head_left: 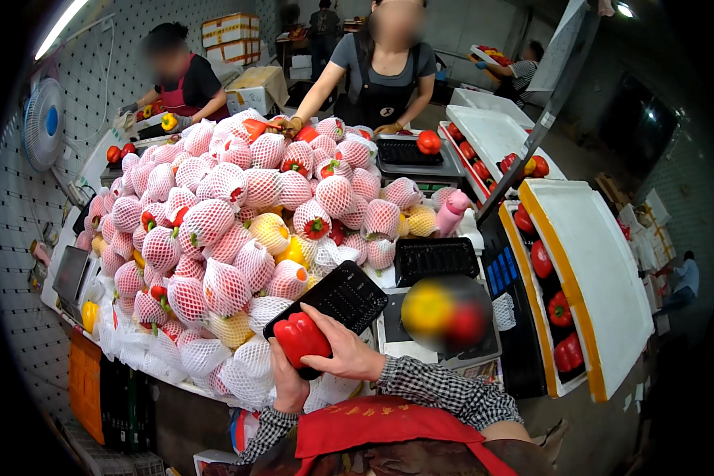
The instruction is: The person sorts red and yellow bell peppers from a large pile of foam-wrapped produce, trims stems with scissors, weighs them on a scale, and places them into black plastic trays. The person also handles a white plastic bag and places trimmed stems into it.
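A red bell pepper (300, 338) lies in the lower end of a black plastic tray (347, 297), which is tilted in front of me. My left hand (289, 382) grips the tray's near end, its thumb against the pepper's left side and its other fingers mostly hidden. Over the pepper's right side curl the fingers of my right hand (346, 349). Beyond the tray rises a big heap of peppers in pink and white foam nets (208, 222). A yellow and a red pepper (428, 311), blurred, sit to the right on what looks like a scale (472, 349).
Another black tray (436, 260) and a pink bottle (452, 213) stand right of the heap. Farther right are foam boxes of red peppers (559, 309) with a white lid (591, 285) leaning there. A metal post (543, 119) rises nearby. Across the table, a co-worker's gloved hand (290, 125) touches the peppers.
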A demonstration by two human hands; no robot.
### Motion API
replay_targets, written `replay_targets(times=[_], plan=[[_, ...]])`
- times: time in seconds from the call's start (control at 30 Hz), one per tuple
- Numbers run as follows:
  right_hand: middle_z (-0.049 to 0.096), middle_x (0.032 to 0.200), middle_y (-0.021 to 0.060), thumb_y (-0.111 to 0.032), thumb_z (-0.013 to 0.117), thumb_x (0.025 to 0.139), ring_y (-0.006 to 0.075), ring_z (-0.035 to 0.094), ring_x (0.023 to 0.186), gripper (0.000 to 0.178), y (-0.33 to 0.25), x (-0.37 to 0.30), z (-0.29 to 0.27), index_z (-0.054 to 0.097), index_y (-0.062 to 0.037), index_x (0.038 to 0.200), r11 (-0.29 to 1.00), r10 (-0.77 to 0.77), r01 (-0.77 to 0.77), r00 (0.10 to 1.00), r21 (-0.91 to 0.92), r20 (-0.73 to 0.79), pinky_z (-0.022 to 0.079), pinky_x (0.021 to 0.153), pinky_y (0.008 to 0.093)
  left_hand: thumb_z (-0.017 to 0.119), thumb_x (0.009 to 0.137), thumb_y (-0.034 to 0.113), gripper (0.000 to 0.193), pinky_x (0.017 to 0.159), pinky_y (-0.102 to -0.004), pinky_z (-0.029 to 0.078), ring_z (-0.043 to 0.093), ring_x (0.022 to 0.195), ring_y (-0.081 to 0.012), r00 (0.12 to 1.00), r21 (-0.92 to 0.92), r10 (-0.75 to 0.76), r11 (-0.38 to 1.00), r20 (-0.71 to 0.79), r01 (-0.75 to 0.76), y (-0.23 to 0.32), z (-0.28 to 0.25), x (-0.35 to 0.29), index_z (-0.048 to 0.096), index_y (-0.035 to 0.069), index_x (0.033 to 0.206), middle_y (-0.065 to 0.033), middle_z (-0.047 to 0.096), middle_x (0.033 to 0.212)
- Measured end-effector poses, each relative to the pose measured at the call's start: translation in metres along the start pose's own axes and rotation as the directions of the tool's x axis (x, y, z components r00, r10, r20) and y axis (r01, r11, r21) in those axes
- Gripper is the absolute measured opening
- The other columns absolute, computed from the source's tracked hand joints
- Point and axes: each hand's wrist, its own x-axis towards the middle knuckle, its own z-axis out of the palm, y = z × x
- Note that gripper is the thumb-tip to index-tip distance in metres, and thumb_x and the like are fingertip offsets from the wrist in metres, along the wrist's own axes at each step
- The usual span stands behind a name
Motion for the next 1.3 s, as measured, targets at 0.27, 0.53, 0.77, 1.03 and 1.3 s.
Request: replay_targets(times=[0.27,0.53,0.77,1.03,1.3], plan=[[0.047,0.138,0.0250,-0.030,0.078,0.076,0.0433,0.053,0.114,0.096,-0.021,-0.008,-0.001,0.030,-0.0078,0.156,0.960,-0.075,0.072,0.997,-0.271,0.000,0.046,0.102,0.0456,0.074,0.089,0.049,0.078,0.106,-0.0371,0.045,0.053,0.125,-0.0221,0.976,-0.008,0.003,1.000,0.218,-0.001,0.006,-0.009,-0.013,0.039,0.005,0.143,-0.0094,0.052,0.137],[0.047,0.135,0.0242,-0.032,0.078,0.077,0.0418,0.052,0.111,0.094,-0.028,-0.010,0.001,0.032,-0.0084,0.156,0.958,-0.121,0.114,0.993,-0.262,-0.012,0.045,0.101,0.0452,0.076,0.089,0.043,0.075,0.109,-0.0386,0.043,0.053,0.126,-0.0230,0.973,-0.093,0.001,0.995,0.233,0.021,0.005,-0.011,-0.017,0.039,0.006,0.144,-0.0090,0.052,0.137],[0.047,0.133,0.0232,-0.034,0.079,0.078,0.0410,0.052,0.110,0.093,-0.023,-0.014,0.007,0.033,-0.0095,0.156,0.953,-0.091,0.075,0.995,-0.295,-0.040,0.045,0.100,0.0461,0.068,0.094,0.047,0.071,0.112,-0.0396,0.041,0.052,0.130,-0.0233,0.971,-0.112,-0.075,0.988,0.226,0.103,0.001,-0.016,-0.021,0.040,0.006,0.146,-0.0086,0.052,0.142],[0.048,0.135,0.0222,-0.035,0.079,0.077,0.0400,0.051,0.110,0.091,-0.019,-0.017,0.013,0.036,-0.0090,0.154,0.956,-0.075,0.064,0.997,-0.285,-0.026,0.045,0.101,0.0460,0.069,0.094,0.047,0.071,0.111,-0.0404,0.043,0.052,0.131,-0.0246,0.959,-0.162,-0.182,0.962,0.217,0.219,0.000,-0.029,-0.019,0.041,0.006,0.145,-0.0095,0.052,0.142],[0.048,0.140,0.0205,-0.034,0.076,0.081,0.0399,0.050,0.118,0.084,-0.011,-0.015,0.016,0.039,-0.0060,0.150,0.983,0.034,-0.032,0.999,-0.183,0.007,0.040,0.106,0.0451,0.068,0.091,0.055,0.073,0.111,-0.0440,0.042,0.052,0.130,-0.0252,0.978,-0.230,-0.130,0.959,0.160,0.165,-0.021,-0.038,-0.025,0.044,0.011,0.143,-0.0071,0.053,0.142]])
